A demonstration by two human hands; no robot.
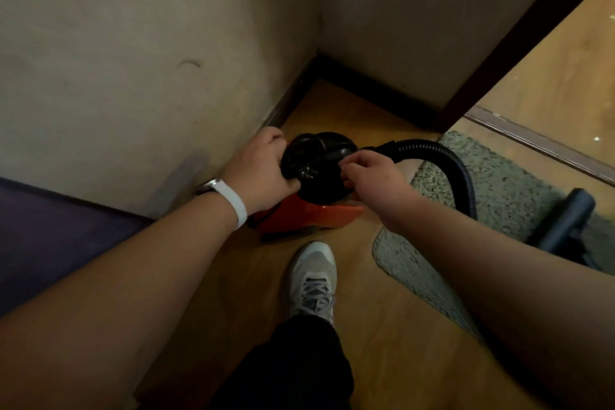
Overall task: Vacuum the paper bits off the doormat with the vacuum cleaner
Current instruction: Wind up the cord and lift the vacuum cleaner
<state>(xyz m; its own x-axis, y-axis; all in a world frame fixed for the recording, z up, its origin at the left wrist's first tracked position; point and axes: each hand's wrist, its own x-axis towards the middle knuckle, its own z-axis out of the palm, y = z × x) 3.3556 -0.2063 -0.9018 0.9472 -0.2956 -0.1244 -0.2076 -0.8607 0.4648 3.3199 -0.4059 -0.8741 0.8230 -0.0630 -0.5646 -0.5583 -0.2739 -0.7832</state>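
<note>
Doormat (pixel 506 190): shaggy grey-green pile with a rounded edge, flat on the wooden floor to the right of both hands. We can make out no paper bits on it from here.
Vacuum cleaner (pixel 319 156): a small canister with a glossy black domed top on a red plastic base. It stands in the corner just left of the mat's edge, directly under the hands.
Hose (pixel 456 163): black and ribbed, arching from the canister's right side over onto the mat.
Tube (pixel 569 223): dark, smooth and rigid. It lies on the mat with its long axis slanting away from us and to the right, well apart from both hands.
Left hand (pixel 259 170): fingers wrapped around the left side of the black dome, gripping it.
Right hand (pixel 376 176): fingers curled, pinching at the dome's right edge – exactly what they pinch, we cannot tell.
What the reach turns on: the tube lies to the right, so we judge the right hand nearer. It would have to let go and cross the hose to reach the tube.
Pale specks (pixel 595 138): on the floor beyond the mat – too small to call paper.
</note>
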